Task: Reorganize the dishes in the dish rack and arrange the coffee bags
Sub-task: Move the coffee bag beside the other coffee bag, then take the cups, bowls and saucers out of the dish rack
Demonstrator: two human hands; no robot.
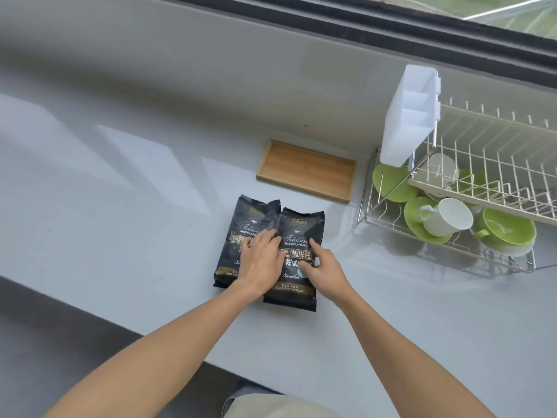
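Two black coffee bags lie flat side by side on the grey counter. The right bag slightly overlaps the left bag. My left hand lies over the seam between them, fingers curled down at the right bag's left edge. My right hand holds the right bag's right edge, thumb on its face. The two-tier wire dish rack stands at the right. Its lower tier holds green plates, a white cup and a green bowl.
A shallow wooden tray sits behind the bags against the wall. A white plastic cutlery holder hangs on the rack's left end. The counter's front edge runs diagonally at the lower left, and a window frame lies above.
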